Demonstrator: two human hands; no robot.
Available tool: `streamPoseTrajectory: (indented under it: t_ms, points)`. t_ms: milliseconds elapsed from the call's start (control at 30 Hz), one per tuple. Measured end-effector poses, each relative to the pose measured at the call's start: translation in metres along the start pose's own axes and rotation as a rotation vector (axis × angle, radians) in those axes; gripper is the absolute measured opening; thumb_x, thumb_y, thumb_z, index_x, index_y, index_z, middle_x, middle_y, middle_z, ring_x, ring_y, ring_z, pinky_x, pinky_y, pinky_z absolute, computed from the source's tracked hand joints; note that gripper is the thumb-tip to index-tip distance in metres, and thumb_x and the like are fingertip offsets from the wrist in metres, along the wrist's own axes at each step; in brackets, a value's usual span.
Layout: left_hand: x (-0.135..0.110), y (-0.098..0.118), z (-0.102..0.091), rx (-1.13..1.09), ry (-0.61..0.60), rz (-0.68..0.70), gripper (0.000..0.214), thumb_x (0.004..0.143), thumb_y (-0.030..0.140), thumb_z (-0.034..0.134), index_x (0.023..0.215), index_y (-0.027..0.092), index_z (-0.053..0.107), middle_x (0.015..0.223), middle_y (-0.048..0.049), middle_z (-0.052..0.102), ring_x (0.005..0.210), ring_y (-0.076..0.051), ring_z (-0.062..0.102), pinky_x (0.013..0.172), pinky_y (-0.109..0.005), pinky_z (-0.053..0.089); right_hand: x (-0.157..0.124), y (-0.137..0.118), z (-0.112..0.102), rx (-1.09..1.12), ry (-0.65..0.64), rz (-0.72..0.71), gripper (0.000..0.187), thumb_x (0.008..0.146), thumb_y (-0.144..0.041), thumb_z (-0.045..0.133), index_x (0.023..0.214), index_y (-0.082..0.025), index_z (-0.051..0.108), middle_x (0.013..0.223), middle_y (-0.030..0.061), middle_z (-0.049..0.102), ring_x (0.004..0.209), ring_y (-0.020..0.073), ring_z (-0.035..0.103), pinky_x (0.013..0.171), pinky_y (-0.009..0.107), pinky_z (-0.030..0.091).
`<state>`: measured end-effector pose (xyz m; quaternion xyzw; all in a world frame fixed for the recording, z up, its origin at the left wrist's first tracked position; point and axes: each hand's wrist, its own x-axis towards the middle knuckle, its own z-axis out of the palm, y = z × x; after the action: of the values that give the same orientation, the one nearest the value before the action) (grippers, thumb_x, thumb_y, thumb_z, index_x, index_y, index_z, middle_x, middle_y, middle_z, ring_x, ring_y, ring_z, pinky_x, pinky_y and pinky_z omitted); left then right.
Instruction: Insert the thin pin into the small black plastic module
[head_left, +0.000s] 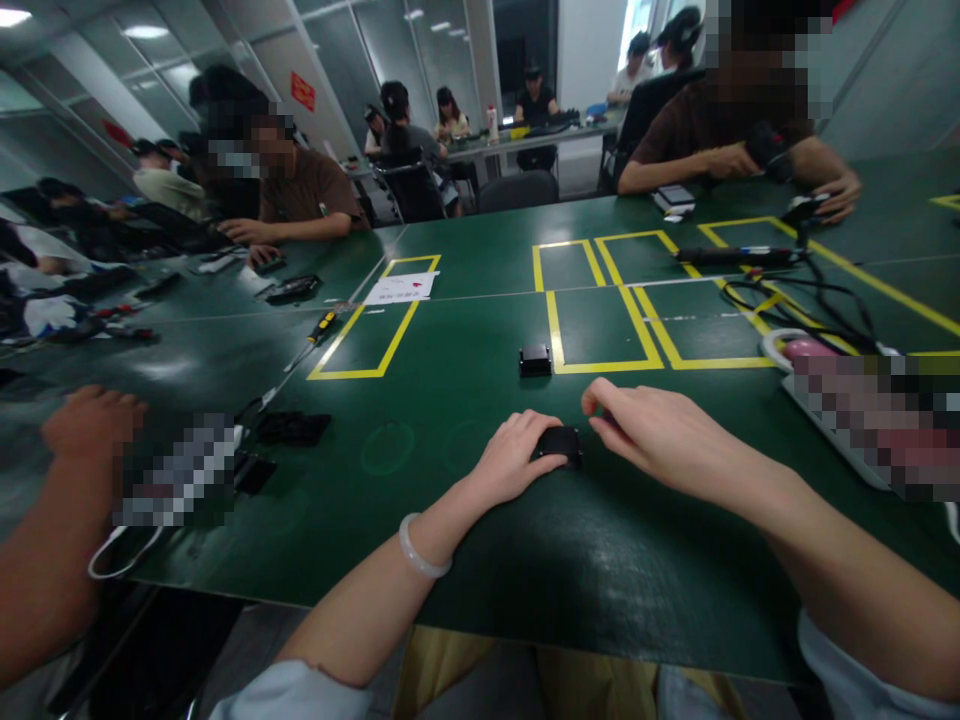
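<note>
My left hand [516, 456] rests on the green table [450, 400] with its fingers curled round a small black box [561, 442]. My right hand [660, 432] lies just right of that box, fingers drawn together near its far right corner; what they pinch, if anything, is hidden. A white bangle [420, 552] circles my left wrist. A second small black box [535, 360] sits farther out, beside a yellow taped rectangle [600, 330].
A co-worker's hand [90, 425] lies at the left by black parts [292, 428] and a screwdriver [315, 335]. A white card [400, 288], cables [795, 300] and a tray [832, 420] at the right share the table. Other people sit along the far side.
</note>
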<state>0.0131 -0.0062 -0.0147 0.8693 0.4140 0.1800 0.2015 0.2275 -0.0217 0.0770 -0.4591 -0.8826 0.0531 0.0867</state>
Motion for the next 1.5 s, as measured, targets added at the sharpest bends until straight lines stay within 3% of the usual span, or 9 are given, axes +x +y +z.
streamPoseTrajectory:
  t_ms: [233,533,733,1067,1300,1500]
  points:
    - [0.0002,-0.0008,0.0011,-0.011,0.002,-0.002,0.035,0.089,0.042,0.057,0.118,0.023,0.050,0.110,-0.0051,0.055,0.100,-0.023,0.050,0.089,-0.037,0.042,0.0019,-0.0009,-0.0018,-0.039,-0.022,0.052,0.023,0.096,-0.042,0.035,0.091,-0.023,0.047,0.070,0.0009,0.061,0.065,0.0191,0.057,0.056,0.028,0.028]
    - [0.0003,-0.0007,0.0009,0.001,0.000,-0.005,0.033,0.089,0.042,0.056,0.115,0.022,0.051,0.109,-0.0053,0.055,0.099,-0.023,0.050,0.088,-0.037,0.042,-0.0004,-0.0003,-0.0017,0.028,0.013,-0.005,0.008,0.091,-0.025,0.041,0.097,-0.022,0.044,0.077,-0.0002,0.061,0.067,0.0170,0.058,0.058,0.027,0.031]
    - [0.0003,-0.0008,0.0010,-0.003,-0.003,-0.006,0.035,0.089,0.042,0.057,0.117,0.023,0.050,0.110,-0.0053,0.055,0.099,-0.023,0.050,0.088,-0.037,0.042,0.0014,-0.0013,0.0000,-0.011,0.016,0.013,0.020,0.095,-0.040,0.038,0.092,-0.022,0.048,0.070,0.0002,0.060,0.064,0.0186,0.056,0.057,0.028,0.030]
    - [0.0004,0.0015,-0.0009,-0.011,-0.010,-0.020,0.033,0.089,0.042,0.056,0.115,0.023,0.051,0.110,-0.0056,0.055,0.100,-0.024,0.051,0.089,-0.038,0.042,-0.0008,-0.0016,-0.0015,0.025,0.026,-0.020,0.014,0.090,-0.027,0.040,0.100,-0.021,0.047,0.071,0.0001,0.060,0.064,0.0175,0.056,0.056,0.028,0.030]
    - [0.0004,0.0002,0.0015,-0.013,0.005,-0.013,0.034,0.088,0.041,0.058,0.116,0.022,0.051,0.112,-0.0055,0.055,0.101,-0.023,0.050,0.089,-0.037,0.042,-0.0002,-0.0037,-0.0021,0.023,0.021,-0.014,0.028,0.094,-0.047,0.037,0.094,-0.022,0.049,0.068,-0.0001,0.059,0.062,0.0178,0.055,0.055,0.027,0.029]
    - [0.0002,-0.0001,0.0019,-0.011,0.000,-0.015,0.034,0.089,0.041,0.057,0.117,0.022,0.050,0.110,-0.0055,0.055,0.100,-0.023,0.050,0.089,-0.037,0.042,0.0006,-0.0005,0.0013,-0.011,0.023,0.003,0.019,0.095,-0.033,0.036,0.096,-0.021,0.051,0.067,0.0006,0.060,0.060,0.0171,0.054,0.054,0.027,0.028]
